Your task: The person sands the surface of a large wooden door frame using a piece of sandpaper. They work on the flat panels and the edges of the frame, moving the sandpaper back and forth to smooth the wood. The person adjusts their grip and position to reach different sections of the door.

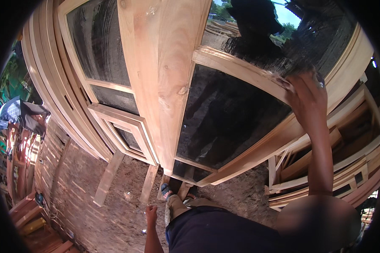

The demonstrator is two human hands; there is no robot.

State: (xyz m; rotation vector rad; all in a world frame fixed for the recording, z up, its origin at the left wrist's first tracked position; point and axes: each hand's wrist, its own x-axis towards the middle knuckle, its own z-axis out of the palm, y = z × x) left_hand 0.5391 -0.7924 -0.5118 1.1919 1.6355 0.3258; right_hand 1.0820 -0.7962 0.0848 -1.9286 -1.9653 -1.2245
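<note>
- Wiping the upper glass pane (327,44) looks like the step in hand; it sits in a pale wooden door (173,46) standing right in front of the person.
- Right hand (307,93): grip bent closed around a pale wad (281,80), low on the pane by the crossbar (240,67). Wad's material too blurred to tell.
- Left hand (151,214): hangs low, fingers curled loosely, away from the door; cannot tell if it has hold of anything.
- Greyish smears show on the glass: best use overlapping strokes, even pressure, flat fingers.
- Work wad edge into the corners along the crossbar; avoid dragging grime onto bare wood.
- Free left hand could steady the door if it shifts.
- Mind the small wooden frame (149,145) propped at left.
</note>
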